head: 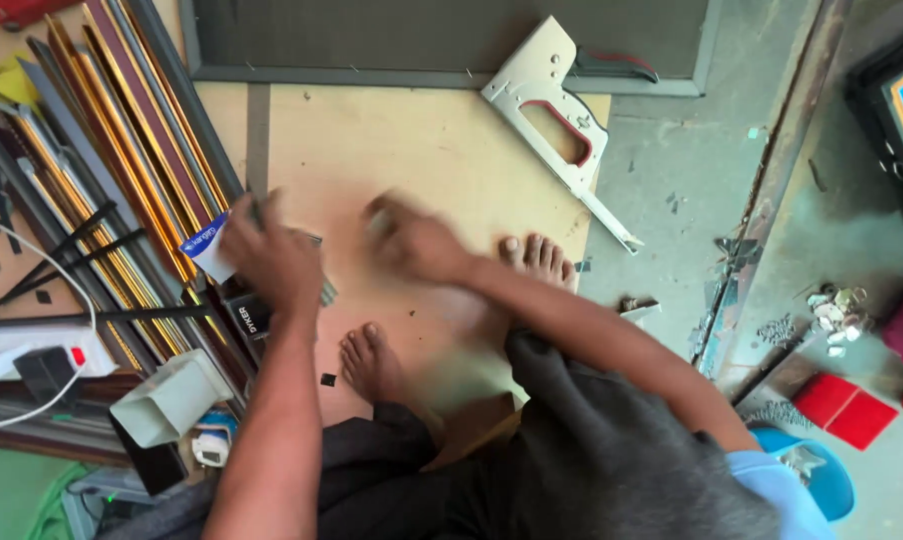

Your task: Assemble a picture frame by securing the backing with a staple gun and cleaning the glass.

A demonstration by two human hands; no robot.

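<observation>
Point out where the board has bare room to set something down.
Bare board lies between the dark frame, the staple gun and both hands. Crowded: the mouldings beside the left hand, and around the feet below the right hand.

Board [421,150] lies on the floor [671,160]. Staple gun [561,120] rests across the board's far right corner. Frame mouldings [121,170] lie along its left edge; power strip [31,350] left of them. 2 feet [371,365] stand at its near edge.
</observation>
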